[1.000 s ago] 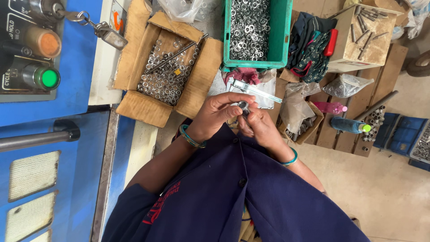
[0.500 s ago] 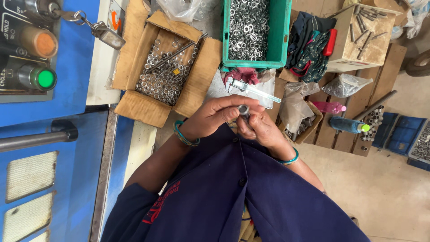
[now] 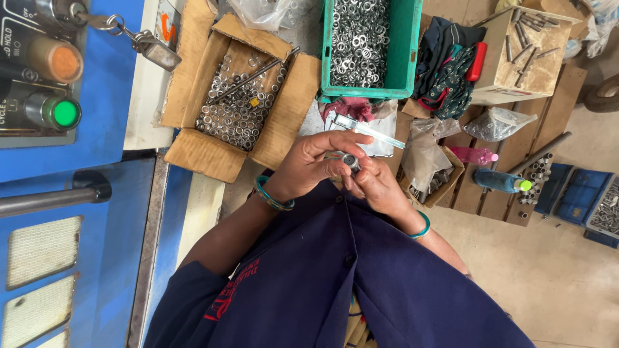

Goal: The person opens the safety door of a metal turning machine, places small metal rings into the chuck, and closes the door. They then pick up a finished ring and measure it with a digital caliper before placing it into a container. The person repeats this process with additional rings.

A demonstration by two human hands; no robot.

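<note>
Both hands sit a touch lower and closer to the body than a second ago, and the view has shifted slightly, with the boxes riding nearer the top edge. Left hand [image 3: 309, 164] and right hand [image 3: 377, 187] meet above the lap, fingers curled together round a small metal ring part [image 3: 351, 161]; most of it is hidden by the fingertips, so its exact shape is hard to make out. The left grip is narrow, thumb and fingers pinching the part; the right grip also closes on it from the other side. A vernier caliper [image 3: 371, 130] lies just beyond the knuckles, its far end partly covered by a plastic sheet. Past it stand a cardboard box of metal rings [image 3: 238, 106] and a green crate of washers [image 3: 406, 51], the crate cut off by the top edge. Blue machine panel [image 3: 103, 84] fills the left side; bare floor [image 3: 548, 277] lies open to the right.
</note>
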